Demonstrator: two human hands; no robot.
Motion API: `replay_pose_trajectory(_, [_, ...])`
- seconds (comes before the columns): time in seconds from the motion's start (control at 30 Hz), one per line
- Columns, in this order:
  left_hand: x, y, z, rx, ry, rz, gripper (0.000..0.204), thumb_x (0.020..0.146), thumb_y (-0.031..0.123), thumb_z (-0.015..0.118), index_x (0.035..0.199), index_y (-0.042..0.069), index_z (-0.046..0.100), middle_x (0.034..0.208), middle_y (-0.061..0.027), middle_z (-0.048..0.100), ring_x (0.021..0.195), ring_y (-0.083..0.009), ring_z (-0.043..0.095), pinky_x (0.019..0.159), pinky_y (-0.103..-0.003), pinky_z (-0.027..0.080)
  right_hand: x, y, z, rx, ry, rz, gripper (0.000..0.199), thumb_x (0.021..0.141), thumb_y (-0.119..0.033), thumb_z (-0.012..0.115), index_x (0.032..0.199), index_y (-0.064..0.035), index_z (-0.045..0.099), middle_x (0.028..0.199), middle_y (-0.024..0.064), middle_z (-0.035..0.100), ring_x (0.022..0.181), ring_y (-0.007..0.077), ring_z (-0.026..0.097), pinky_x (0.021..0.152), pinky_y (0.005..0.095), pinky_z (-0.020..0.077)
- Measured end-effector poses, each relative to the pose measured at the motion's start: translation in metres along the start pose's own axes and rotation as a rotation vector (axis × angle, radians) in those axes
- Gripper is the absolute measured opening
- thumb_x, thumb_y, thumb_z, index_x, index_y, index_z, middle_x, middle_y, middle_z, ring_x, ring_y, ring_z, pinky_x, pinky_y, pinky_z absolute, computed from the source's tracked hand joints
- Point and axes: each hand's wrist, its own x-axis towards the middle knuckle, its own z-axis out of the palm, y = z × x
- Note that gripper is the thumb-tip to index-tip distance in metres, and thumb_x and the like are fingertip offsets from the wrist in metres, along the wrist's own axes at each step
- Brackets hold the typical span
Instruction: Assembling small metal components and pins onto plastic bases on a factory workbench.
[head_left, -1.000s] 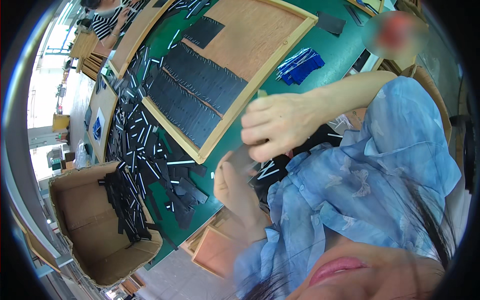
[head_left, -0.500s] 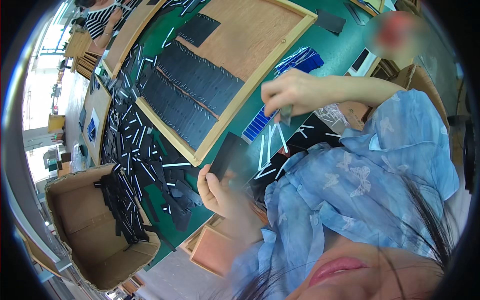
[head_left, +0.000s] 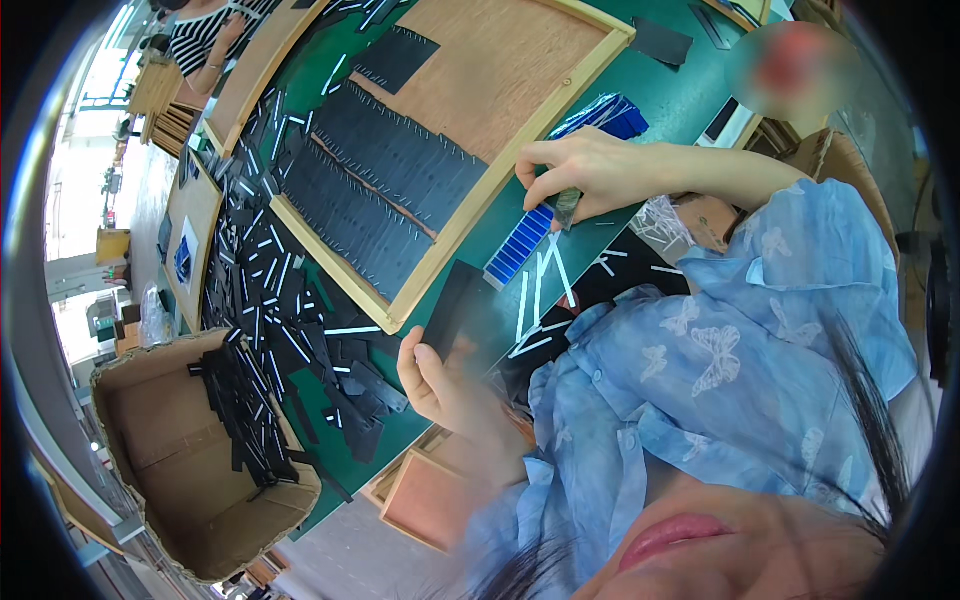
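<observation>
My left hand grips the lower end of a black rectangular sheet, held upright over the green table. My right hand is farther out, fingers pinched on a small grey piece just above a row of blue strips. Loose white strips lie between the two hands. A wooden-framed board beyond them carries rows of black sheets.
A pile of black and white strips covers the table's left part. A cardboard box with black strips stands at the lower left. More blue strips lie by the frame's corner. Another person in a striped top is at the far end.
My right hand moved away from my left hand, out to the blue strips. My left hand dropped slightly, still holding the black sheet.
</observation>
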Motion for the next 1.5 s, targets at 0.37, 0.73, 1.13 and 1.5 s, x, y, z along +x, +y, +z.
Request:
replay_pose_trajectory(0.37, [0.005, -0.008, -0.013, 0.146, -0.010, 0.050, 0.047, 0.098, 0.037, 0.035, 0.110, -0.005, 0.052, 0.090, -0.0180, 0.062, 0.072, -0.0216, 0.060, 0.061, -0.027, 0.052, 0.000, -0.011, -0.003, -0.172, 0.068, -0.182, 0.035, 0.062, -0.007, 0.073, 0.094, -0.0099, 0.058, 0.096, 0.0054, 0.050, 0.073, 0.0242, 0.058, 0.058, 0.0361, 0.0460])
replay_pose_trajectory(0.73, [-0.003, -0.013, 0.016, -0.145, -0.240, -0.227, 0.067, 0.097, 0.052, 0.021, 0.111, -0.005, 0.053, 0.101, -0.0193, 0.061, 0.085, -0.0276, 0.064, 0.066, -0.034, 0.054, 0.004, -0.047, -0.011, -0.001, 0.159, -0.301, 0.039, 0.058, -0.007, 0.078, 0.093, -0.0106, 0.061, 0.101, 0.0058, 0.050, 0.057, 0.0125, 0.048, 0.048, 0.0269, 0.0387])
replay_pose_trajectory(1.13, [-0.007, -0.012, 0.008, -0.136, -0.326, -0.179, 0.070, 0.097, 0.053, 0.019, 0.110, -0.006, 0.054, 0.094, -0.0207, 0.062, 0.072, -0.0295, 0.065, 0.064, -0.034, 0.055, 0.003, -0.049, -0.015, 0.072, 0.195, -0.225, 0.044, 0.058, -0.005, 0.081, 0.098, -0.0086, 0.062, 0.101, 0.0069, 0.050, 0.065, 0.0156, 0.048, 0.056, 0.0266, 0.0408])
replay_pose_trajectory(1.5, [-0.011, -0.012, 0.009, -0.125, -0.344, -0.177, 0.069, 0.097, 0.051, 0.019, 0.109, -0.007, 0.053, 0.091, -0.0210, 0.062, 0.071, -0.0295, 0.065, 0.065, -0.034, 0.055, 0.002, -0.055, -0.016, 0.073, 0.173, -0.196, 0.044, 0.058, -0.005, 0.081, 0.098, -0.0091, 0.062, 0.101, 0.0062, 0.050, 0.066, 0.0157, 0.048, 0.057, 0.0266, 0.0408])
